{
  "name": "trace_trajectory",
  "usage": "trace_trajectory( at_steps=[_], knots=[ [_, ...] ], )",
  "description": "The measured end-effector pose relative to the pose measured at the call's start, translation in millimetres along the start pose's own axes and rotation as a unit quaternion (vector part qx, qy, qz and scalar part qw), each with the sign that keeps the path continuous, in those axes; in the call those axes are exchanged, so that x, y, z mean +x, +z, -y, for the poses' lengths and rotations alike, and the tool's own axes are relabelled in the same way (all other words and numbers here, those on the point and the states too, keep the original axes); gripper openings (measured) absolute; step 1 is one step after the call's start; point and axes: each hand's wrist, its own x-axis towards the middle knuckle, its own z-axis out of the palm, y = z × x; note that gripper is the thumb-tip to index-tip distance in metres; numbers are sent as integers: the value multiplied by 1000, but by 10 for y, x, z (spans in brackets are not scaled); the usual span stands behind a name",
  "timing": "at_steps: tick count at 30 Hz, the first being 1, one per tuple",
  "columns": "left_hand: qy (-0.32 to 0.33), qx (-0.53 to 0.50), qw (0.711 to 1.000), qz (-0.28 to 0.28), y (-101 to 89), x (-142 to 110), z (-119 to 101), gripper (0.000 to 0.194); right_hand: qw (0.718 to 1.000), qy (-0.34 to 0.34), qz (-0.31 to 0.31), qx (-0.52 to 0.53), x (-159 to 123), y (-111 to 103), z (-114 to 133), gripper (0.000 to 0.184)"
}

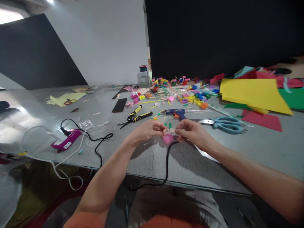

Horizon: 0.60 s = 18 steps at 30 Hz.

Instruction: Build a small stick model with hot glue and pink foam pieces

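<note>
Near the table's front edge, my left hand (152, 129) is closed in a pinch on a small pale wooden piece (165, 131). My right hand (191, 131) pinches a thin pale wooden stick (171, 129) that points toward the left fingers. Whether stick and piece touch is too small to tell. Just below the fingertips sits a pink cap-like piece (167, 138); I cannot tell if it is held or resting. Small green scraps (170, 125) lie behind the fingers. A blue glue gun (174, 112) lies just beyond my right hand, beside blue-handled scissors (228, 124).
Yellow-black pliers (135, 117), a phone (119, 105) and a purple power strip (66, 141) lie left. A black cord (167, 161) drops over the front edge. Bottle caps (194, 98), a bottle (143, 76) and coloured sheets (254, 93) are at the back and right.
</note>
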Motion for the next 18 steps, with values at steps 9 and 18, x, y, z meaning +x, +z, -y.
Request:
trace_trajectory(
  at_steps=[9, 18],
  knots=[
    [-15, -20, 1000, -12, 33, 8, -1, 21, 1000, 5, 13, -27, -75, 68, -28, 22],
    [16, -1, 1000, 10, 57, 22, 6, 14, 1000, 20, 3, 5, -80, 101, -80, 22]
  ],
)
